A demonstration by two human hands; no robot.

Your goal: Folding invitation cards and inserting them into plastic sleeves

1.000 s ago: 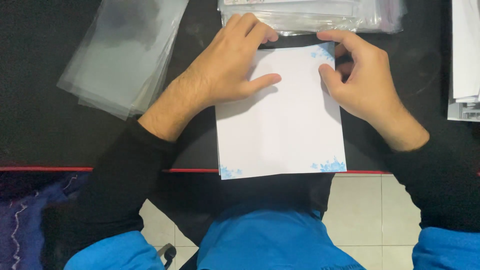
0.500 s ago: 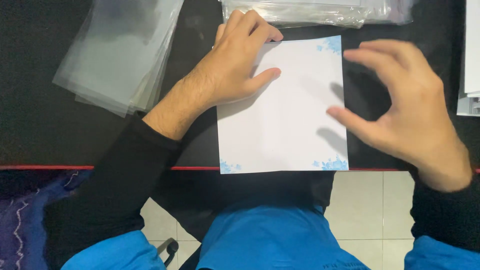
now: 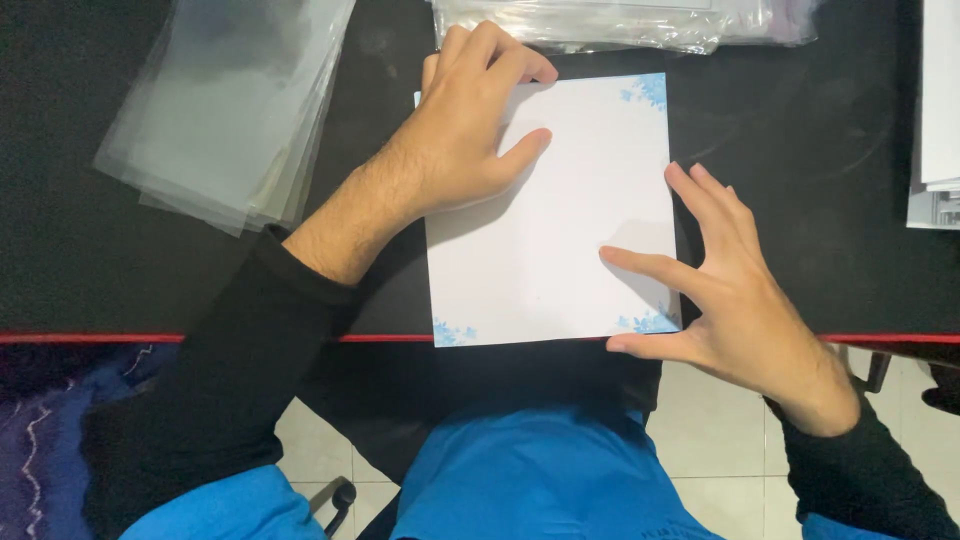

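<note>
A white sheet of paper [image 3: 555, 215] with blue floral corners lies on the black table [image 3: 800, 200], its near edge at the table's red front rim. My left hand [image 3: 465, 125] lies flat on the sheet's upper left corner, fingers curled over its top edge. My right hand [image 3: 715, 290] is spread at the lower right corner, with a finger pressing on the paper and the other fingers along its right edge. Neither hand grips anything.
A stack of clear plastic sleeves [image 3: 230, 110] lies to the left of the sheet. More clear packets [image 3: 610, 20] sit along the far edge. A pile of white paper [image 3: 935, 110] is at the right edge. Below the table are blue trousers and a tiled floor.
My right hand left the sheet's upper right corner, lifted, and came down at the lower right corner. My left hand stayed on the upper left corner.
</note>
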